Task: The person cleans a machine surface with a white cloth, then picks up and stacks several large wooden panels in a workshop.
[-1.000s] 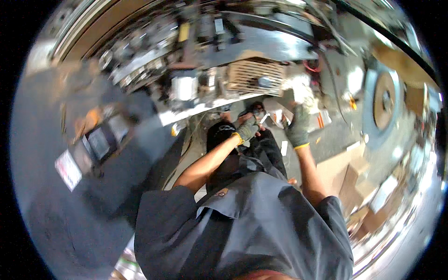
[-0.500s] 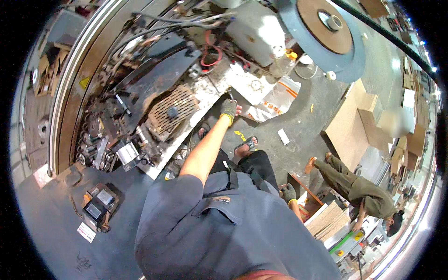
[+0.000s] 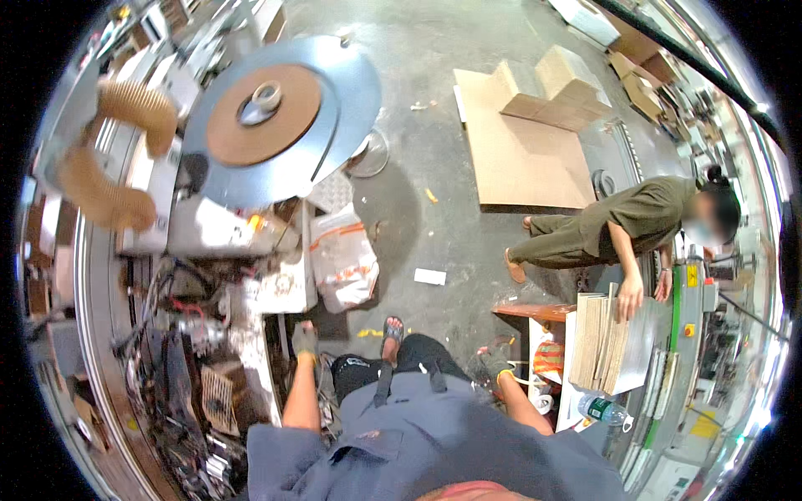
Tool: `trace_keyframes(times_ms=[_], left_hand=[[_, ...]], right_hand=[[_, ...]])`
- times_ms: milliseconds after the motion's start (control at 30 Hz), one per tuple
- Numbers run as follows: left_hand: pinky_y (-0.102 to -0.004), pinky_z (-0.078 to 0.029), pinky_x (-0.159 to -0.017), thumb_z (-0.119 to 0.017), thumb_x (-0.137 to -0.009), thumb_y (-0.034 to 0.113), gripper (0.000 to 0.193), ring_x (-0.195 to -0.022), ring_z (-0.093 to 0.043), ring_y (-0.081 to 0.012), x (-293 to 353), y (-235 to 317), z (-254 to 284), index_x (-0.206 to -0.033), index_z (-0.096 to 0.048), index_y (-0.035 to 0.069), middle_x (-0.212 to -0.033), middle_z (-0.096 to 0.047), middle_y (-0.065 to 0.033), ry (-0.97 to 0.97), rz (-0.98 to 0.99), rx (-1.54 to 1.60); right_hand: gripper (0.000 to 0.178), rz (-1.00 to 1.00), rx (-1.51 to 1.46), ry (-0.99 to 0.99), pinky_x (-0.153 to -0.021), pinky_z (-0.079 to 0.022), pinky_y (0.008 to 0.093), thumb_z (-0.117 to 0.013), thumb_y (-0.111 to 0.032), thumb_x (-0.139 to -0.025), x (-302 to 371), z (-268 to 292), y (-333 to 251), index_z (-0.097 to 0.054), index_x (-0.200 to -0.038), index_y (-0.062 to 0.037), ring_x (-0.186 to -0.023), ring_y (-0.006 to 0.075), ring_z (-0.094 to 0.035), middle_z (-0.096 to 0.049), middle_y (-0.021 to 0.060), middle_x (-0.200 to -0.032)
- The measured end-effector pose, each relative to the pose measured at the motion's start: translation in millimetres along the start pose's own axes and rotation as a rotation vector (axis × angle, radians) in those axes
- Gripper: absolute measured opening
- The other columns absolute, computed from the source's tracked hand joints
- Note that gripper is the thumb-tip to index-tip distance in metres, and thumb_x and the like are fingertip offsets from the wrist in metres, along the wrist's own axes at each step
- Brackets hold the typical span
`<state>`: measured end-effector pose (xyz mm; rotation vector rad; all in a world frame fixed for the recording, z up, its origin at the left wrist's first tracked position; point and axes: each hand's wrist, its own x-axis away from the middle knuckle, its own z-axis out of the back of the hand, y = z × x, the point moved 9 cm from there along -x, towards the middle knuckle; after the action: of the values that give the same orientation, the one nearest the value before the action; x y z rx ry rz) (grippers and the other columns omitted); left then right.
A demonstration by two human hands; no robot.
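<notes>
My left hand (image 3: 306, 340), in a grey work glove with a yellow cuff, hangs just beyond the right edge of the white workbench (image 3: 271, 367). Its fingers point away from me and are blurred, so whether they hold anything does not show. On the other side of my body, my right hand (image 3: 494, 362) wears a matching glove. It is low beside the wooden-topped shelf unit (image 3: 535, 312), with its fingers too small and dark to make out. A slotted metal plate (image 3: 219, 399) lies among machine parts on the bench.
A large disc reel (image 3: 351, 92) stands at the far left, with a white plastic bag (image 3: 344, 265) below it. Cardboard (image 3: 526, 163) lies on the floor ahead. At right, a co-worker (image 3: 643, 221) leans over stacked boards (image 3: 603, 338); a bottle (image 3: 603, 411) lies nearby.
The view has turned right. My left hand has drawn back from the bench's far end, where it held a thin dark tool. My right hand shows more fully. The co-worker's hand now reaches the boards.
</notes>
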<state>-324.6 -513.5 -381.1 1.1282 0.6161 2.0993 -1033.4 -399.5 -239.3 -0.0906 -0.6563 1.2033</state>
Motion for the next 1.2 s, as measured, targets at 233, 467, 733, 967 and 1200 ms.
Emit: trace_keyframes(times_ms=[233, 467, 733, 967, 1200], left_hand=[[-0.0448, -0.048, -0.089, -0.052, -0.093, 0.038, 0.040, -0.100, -0.062, -0.0375, 216, 214, 246, -0.105, -0.067, 0.003, -0.111, -0.067, -0.0187, 0.717, -0.129, -0.660], [-0.0454, -0.047, -0.091, -0.053, -0.091, 0.036, 0.041, -0.103, -0.061, -0.0393, 153, 177, 275, -0.110, -0.064, 0.002, -0.114, -0.065, -0.0206, 0.545, -0.045, -0.986], [-0.0461, -0.045, -0.094, -0.054, -0.089, 0.035, 0.044, -0.106, -0.059, -0.0414, 107, 157, 302, -0.116, -0.061, 0.001, -0.118, -0.063, -0.0227, 0.452, -0.114, -1.012], [-0.0467, -0.044, -0.096, -0.056, -0.087, 0.034, 0.048, -0.108, -0.058, -0.0433, 148, 76, 433, -0.121, -0.058, 0.000, -0.121, -0.061, -0.0246, 0.420, -0.089, -0.996], [-0.0548, -0.049, -0.072, -0.051, -0.091, 0.033, 0.032, -0.083, -0.063, -0.0459, 221, 62, 448, -0.105, -0.055, 0.005, -0.086, -0.066, -0.0257, 0.458, 0.122, -0.970]], right_hand=[[0.021, -0.168, -0.177, -0.016, -0.076, -0.051, 0.0329, -0.057, -0.026, -0.091, 4, -102, 67, -0.069, -0.097, -0.0087, -0.083, 0.0179, -0.065, -0.071, 0.0086, -0.090], [0.037, -0.384, -0.226, -0.373, -0.085, -0.047, 0.0383, -0.049, -0.039, -0.094, 13, -102, -13, -0.067, -0.107, -0.0097, -0.097, 0.0267, -0.061, -0.067, 0.0089, -0.103], [0.026, -0.182, -0.339, -0.230, -0.086, -0.046, 0.0367, -0.060, -0.033, -0.088, -16, -42, -121, -0.067, -0.105, -0.0144, -0.099, 0.0228, -0.061, -0.068, 0.0055, -0.107], [0.025, -0.218, -0.161, -0.320, -0.079, -0.048, 0.0348, -0.058, -0.033, -0.092, 4, -82, -92, -0.068, -0.106, -0.0138, -0.092, 0.0195, -0.062, -0.067, 0.0024, -0.101], [0.024, -0.155, -0.560, -0.277, -0.075, -0.050, 0.0304, -0.063, -0.031, -0.093, -40, -102, -137, -0.067, -0.105, -0.0097, -0.088, 0.0140, -0.060, -0.066, -0.0005, -0.095]])
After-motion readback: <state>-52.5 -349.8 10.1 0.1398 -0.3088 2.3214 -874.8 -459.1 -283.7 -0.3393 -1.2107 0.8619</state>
